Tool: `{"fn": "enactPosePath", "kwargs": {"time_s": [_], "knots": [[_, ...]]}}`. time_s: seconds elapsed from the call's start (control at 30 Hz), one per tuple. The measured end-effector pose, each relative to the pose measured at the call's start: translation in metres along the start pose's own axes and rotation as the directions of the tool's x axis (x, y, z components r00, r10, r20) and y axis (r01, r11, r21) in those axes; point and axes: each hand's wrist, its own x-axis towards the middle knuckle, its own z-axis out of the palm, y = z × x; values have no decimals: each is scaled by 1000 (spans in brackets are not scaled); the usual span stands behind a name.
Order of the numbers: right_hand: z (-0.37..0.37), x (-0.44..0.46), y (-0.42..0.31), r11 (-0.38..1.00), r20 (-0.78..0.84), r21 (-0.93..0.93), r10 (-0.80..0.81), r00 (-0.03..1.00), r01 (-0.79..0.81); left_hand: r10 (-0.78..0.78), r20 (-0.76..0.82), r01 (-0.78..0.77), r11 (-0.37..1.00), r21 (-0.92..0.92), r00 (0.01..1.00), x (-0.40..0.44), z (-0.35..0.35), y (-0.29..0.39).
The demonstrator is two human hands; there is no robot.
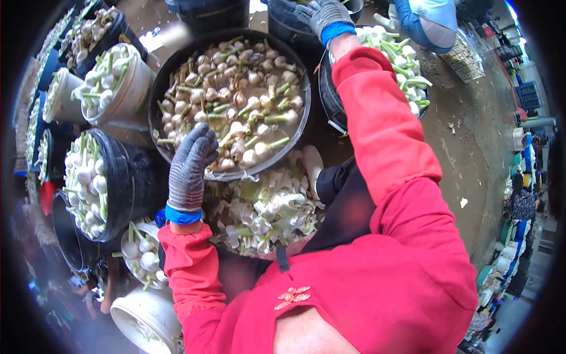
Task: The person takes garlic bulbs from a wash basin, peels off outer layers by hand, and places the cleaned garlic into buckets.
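My left hand (190, 168), in a grey knit glove with a blue cuff, is at the near left rim of a wide black tub (303, 118). Its fingers are stretched out and no object shows in them. Inside the tub, many garlic bulbs (250, 112) with short cut stems sit in murky water. Reaching far forward, my right hand (327, 16) wears a matching glove and is over a dark bucket (283, 26) at the top. Its fingers look extended, and I see nothing held; that bucket's contents are mostly hidden.
Peeled outer leaves (268, 209) lie heaped between my legs. Right of the tub stands a black bucket (333, 106) of white garlic. Several filled buckets line the left, including a white bucket (132, 97) and a black bucket (127, 183). Another person's blue-clad leg (424, 26) is top right.
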Motion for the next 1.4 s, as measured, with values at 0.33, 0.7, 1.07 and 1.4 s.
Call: {"fn": "enactPosePath", "kwargs": {"time_s": [0.33, 0.7, 1.07, 1.4], "knots": [[187, -195, -33, 917, 818, -388, 387, 426, -89, 47, -60, -39, 991, 131, 997, -3, 1, 10], [135, -117, -78, 759, 898, 103, 207, 388, -643, 25, -88, -5, 974, 227, 996, 1, 19, 8], [26, -88, -210, 135, 635, 718, 274, 723, -682, 609, -53, -421, 607, 675, 792, 1, 33, -8], [58, -87, -236, 586, 413, 485, 501, 761, -649, 722, 116, -246, 78, 966, 682, 8, 36, -12]]}}
